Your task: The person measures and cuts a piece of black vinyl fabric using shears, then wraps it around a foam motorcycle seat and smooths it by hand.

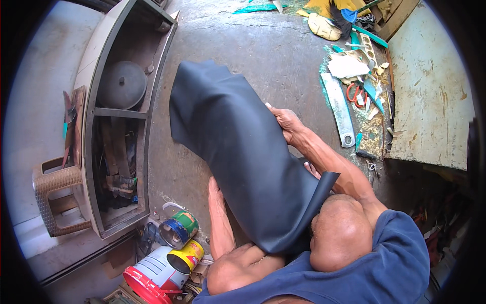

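Observation:
A large sheet of smooth black leather-like material [238,137] lies in loose folds across the floor in front of me and up against my legs. My right hand [286,123] grips its right edge, with a fingertip showing at the rim and the other fingers mostly hidden. On the opposite side, my left hand [214,190] reaches the sheet's left edge; its fingers are out of sight under or behind the material. Toes [312,170] show beside the near right part of the sheet, below my right forearm.
A shelf cabinet [121,112] with a round dark lid [121,85] stands at left, beside a brown stool [61,192]. Tins [186,256] and a white bucket [157,271] sit near left. Red-handled scissors [356,95], a flat metal strip [338,109] and scraps litter the right.

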The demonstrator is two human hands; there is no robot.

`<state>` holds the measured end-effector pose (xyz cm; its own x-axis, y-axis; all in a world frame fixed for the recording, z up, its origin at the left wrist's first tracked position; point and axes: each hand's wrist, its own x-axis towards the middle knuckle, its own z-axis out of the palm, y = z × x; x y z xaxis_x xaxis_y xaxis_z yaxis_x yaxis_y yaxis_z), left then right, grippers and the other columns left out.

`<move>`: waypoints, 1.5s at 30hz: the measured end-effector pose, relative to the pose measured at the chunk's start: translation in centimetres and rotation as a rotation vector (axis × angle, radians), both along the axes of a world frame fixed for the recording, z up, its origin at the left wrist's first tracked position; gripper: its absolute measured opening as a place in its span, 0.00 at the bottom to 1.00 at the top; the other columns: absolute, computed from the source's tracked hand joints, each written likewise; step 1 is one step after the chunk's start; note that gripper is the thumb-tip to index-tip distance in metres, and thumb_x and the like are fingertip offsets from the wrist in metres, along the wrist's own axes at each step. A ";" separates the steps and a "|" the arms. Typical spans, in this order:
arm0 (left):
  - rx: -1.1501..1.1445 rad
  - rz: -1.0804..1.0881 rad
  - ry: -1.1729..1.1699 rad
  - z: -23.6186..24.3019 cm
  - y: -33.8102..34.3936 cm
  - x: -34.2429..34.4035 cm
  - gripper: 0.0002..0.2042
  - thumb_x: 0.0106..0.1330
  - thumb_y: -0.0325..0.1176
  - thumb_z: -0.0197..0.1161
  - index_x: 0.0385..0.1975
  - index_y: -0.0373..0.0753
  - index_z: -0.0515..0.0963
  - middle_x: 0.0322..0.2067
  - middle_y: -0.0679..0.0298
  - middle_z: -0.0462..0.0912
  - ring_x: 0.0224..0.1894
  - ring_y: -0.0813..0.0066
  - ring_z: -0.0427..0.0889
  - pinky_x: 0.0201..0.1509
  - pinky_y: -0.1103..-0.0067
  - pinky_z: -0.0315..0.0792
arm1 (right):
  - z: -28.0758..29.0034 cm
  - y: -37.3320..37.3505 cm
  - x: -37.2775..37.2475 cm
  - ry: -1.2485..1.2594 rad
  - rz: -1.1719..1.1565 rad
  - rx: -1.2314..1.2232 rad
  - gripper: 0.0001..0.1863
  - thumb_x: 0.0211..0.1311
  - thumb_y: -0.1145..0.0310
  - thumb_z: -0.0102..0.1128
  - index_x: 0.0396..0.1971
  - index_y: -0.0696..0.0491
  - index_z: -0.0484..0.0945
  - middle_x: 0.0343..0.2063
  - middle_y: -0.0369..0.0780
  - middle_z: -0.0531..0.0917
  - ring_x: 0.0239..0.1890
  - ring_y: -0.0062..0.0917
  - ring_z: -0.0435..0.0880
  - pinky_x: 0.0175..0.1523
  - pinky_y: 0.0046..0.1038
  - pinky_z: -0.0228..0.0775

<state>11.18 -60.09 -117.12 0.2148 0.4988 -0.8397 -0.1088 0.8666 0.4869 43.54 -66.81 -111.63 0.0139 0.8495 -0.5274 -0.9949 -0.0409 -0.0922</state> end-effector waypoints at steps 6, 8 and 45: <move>-0.036 -0.016 -0.063 -0.5 -1.0 0.0 0.12 0.65 0.31 0.60 0.43 0.29 0.80 0.41 0.55 0.84 0.40 0.64 0.84 0.44 0.72 0.79 | -3.3 -2.4 1.5 0.105 -0.026 0.080 0.15 0.75 0.67 0.50 0.44 0.68 0.74 0.32 0.46 0.83 0.29 0.28 0.88 0.32 0.28 0.89; -0.030 0.005 -0.072 -0.3 -0.7 -1.5 0.12 0.65 0.31 0.61 0.42 0.30 0.80 0.41 0.56 0.84 0.40 0.65 0.84 0.44 0.72 0.79 | -3.6 -3.0 1.2 0.057 -0.029 0.024 0.14 0.74 0.69 0.51 0.42 0.67 0.76 0.31 0.45 0.83 0.28 0.26 0.87 0.31 0.26 0.88; 0.430 -0.122 1.042 -7.2 3.3 0.8 0.14 0.59 0.37 0.68 0.40 0.34 0.87 0.40 0.48 0.87 0.47 0.58 0.85 0.55 0.70 0.74 | -10.0 -3.7 3.1 -1.640 0.580 -0.829 0.21 0.67 0.49 0.56 0.48 0.48 0.84 0.44 0.52 0.85 0.50 0.47 0.83 0.56 0.44 0.72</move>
